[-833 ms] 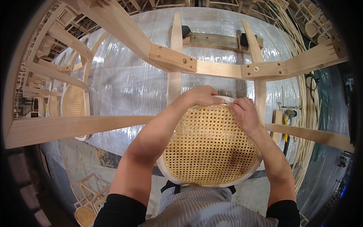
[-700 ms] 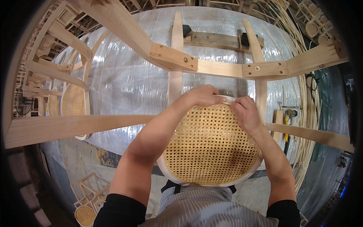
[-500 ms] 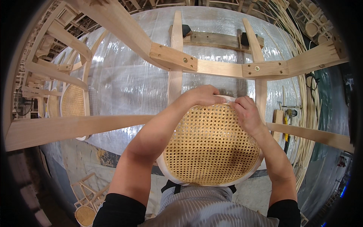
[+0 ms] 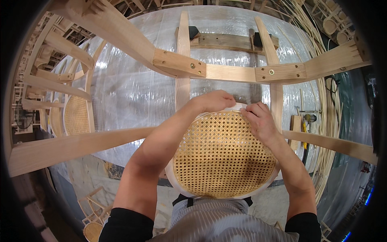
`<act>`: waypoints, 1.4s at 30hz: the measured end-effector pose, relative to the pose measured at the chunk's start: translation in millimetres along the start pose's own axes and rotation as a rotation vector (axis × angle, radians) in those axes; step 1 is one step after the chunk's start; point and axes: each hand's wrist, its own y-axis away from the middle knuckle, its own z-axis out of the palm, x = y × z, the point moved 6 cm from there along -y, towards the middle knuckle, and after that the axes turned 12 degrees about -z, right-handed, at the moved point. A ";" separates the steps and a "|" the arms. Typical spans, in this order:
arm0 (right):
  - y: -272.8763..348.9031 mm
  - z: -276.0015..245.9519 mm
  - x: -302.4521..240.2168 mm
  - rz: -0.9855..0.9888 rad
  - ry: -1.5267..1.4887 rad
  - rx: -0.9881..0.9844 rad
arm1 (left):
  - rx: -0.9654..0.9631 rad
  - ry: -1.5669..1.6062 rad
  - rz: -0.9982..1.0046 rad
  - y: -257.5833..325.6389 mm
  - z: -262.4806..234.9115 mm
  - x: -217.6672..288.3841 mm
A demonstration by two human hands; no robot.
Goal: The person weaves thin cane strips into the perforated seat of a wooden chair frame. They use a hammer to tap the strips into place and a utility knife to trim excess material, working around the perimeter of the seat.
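Note:
An oval woven cane panel (image 4: 225,153) in a pale wooden rim fills the middle of a wooden chair frame (image 4: 231,73), close to my body. My left hand (image 4: 215,101) reaches over the rim's far edge, its fingers curled on it and partly hidden. Just to the right, my right hand (image 4: 260,119) pinches at the far right edge of the same rim, thumb and forefinger pressed together on the cane's border. Whatever thin thing may lie between those fingertips is too small to make out.
Plastic wrap covers the work surface (image 4: 133,88). A wooden block with black pads (image 4: 229,42) lies beyond the frame. Long loose cane strips (image 4: 326,117) run down the right side, near a yellow-handled tool (image 4: 304,131). More chairs with cane panels (image 4: 76,115) stand at left.
The chair frame has shifted slightly left in view. My right hand has moved a little left along the rim, and my left hand stays at the far edge.

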 end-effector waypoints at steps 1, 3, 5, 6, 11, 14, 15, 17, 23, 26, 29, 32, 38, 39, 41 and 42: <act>-2.6 0.2 -0.9 -0.010 0.001 0.004 | 0.019 0.067 -0.006 -0.5 -2.3 -5.4; 1.7 -0.2 0.2 0.001 0.014 0.001 | 0.019 0.031 -0.036 -1.8 1.6 -3.0; 3.7 -0.1 0.7 0.000 0.016 0.006 | 0.000 -0.046 -0.045 -1.7 4.8 2.4; 4.4 -0.3 0.9 -0.001 0.018 0.009 | -0.020 -0.104 -0.038 -1.6 6.1 6.8; -5.3 2.6 -2.0 -0.016 -0.027 0.011 | -0.003 -0.209 0.020 -3.4 4.2 5.8; -5.1 -1.8 0.1 0.046 -0.035 -0.005 | -0.032 -0.171 -0.014 -5.0 2.1 3.3; -5.1 -2.8 0.3 0.079 -0.041 -0.013 | -0.045 -0.143 -0.054 -4.1 0.5 -0.4; 6.0 -13.9 -1.6 0.156 -0.017 -0.002 | -0.057 -0.088 -0.126 -2.5 -1.2 -3.3; 34.6 -23.5 1.7 0.204 0.082 0.081 | -0.115 -0.114 -0.188 4.6 2.7 10.7; 32.4 -18.6 3.2 0.150 0.071 0.106 | -0.133 -0.112 -0.154 5.5 3.2 9.7; 31.7 -14.9 2.2 0.128 0.054 0.106 | -0.147 -0.111 -0.132 4.0 4.6 9.4; 30.6 -14.9 2.7 0.119 0.056 0.095 | -0.135 -0.144 -0.096 2.1 6.1 9.5; 23.6 -17.3 2.8 0.118 0.021 0.094 | -0.184 -0.064 -0.095 -0.1 2.9 3.6; 25.6 -18.4 4.1 0.126 0.015 0.085 | -0.162 -0.023 -0.117 -0.9 1.9 2.7; 28.5 -21.6 3.2 0.175 0.012 0.061 | -0.174 0.084 -0.198 -2.1 0.9 -1.0; 26.7 -23.4 0.4 0.182 0.013 0.083 | -0.208 0.149 -0.256 -2.1 0.5 -3.9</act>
